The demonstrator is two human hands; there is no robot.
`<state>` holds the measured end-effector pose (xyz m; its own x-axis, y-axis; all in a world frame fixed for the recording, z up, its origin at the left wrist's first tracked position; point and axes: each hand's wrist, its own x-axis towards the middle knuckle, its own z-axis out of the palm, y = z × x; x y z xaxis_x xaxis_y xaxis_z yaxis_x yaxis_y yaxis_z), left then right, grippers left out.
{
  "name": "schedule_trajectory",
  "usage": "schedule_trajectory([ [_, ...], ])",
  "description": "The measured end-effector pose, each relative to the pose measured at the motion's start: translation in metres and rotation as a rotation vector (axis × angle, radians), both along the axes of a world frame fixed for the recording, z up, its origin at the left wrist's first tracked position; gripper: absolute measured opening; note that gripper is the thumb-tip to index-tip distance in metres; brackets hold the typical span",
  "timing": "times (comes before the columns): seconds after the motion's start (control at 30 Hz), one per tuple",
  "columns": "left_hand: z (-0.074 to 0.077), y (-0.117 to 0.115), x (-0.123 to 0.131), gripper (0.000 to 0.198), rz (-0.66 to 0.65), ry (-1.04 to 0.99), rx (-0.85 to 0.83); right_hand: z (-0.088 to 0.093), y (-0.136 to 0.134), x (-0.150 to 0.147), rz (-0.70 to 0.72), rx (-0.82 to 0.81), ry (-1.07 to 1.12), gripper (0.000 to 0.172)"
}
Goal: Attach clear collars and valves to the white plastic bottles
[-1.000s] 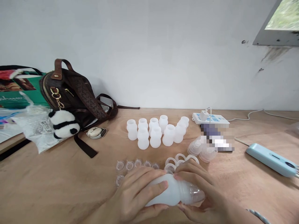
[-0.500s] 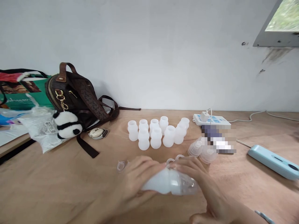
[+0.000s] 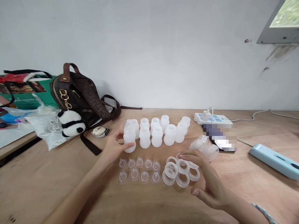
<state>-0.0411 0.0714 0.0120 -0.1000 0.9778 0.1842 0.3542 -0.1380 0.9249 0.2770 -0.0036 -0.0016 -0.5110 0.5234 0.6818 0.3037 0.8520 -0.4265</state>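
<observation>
At the left end of the white bottles (image 3: 145,140) on the desk (image 3: 140,203), your left hand (image 3: 116,144) gripped the clear-topped bottle (image 3: 129,137) upright. Your right hand (image 3: 209,179), apparently holding nothing, curled loosely beside the rings (image 3: 182,180). A sideways nudge risked toppling neighbours.

L hand (image 3: 116,143) farther fwd than R hand (image 3: 207,177), L thumb (image 3: 129,145) stretched twd R side, L fingers (image 3: 118,135) partly hidden opp. thumb, L forearm (image 3: 88,177) extended behind hand, R fingers (image 3: 193,156) slightly bent, R thumb (image 3: 198,192) apart from fingers, R forearm (image 3: 240,205) slanting back
</observation>
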Motion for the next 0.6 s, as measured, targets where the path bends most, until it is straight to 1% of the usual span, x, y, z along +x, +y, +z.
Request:
schedule_trajectory([
  [0.2, -0.011, 0.011, -0.013, 0.05, -0.072, 0.223, -0.054, 0.0, 0.0, 0.001, -0.008, 0.032, -0.039, 0.045],
  [0.33, -0.017, 0.016, -0.021, 0.041, -0.049, 0.365, -0.011, -0.003, 0.0, 0.004, -0.053, 0.011, -0.03, 0.038],
  [0.47, -0.025, 0.015, -0.019, 0.04, -0.006, 0.537, 0.04, -0.003, 0.001, 0.005, -0.1, -0.004, -0.027, 0.03],
  [0.53, -0.029, 0.014, -0.014, 0.041, 0.026, 0.573, 0.035, -0.004, 0.002, 0.003, -0.126, -0.009, -0.044, 0.026],
  [0.6, -0.031, 0.014, -0.01, 0.042, 0.026, 0.578, 0.021, -0.005, 0.003, 0.001, -0.155, -0.004, -0.07, 0.021],
])
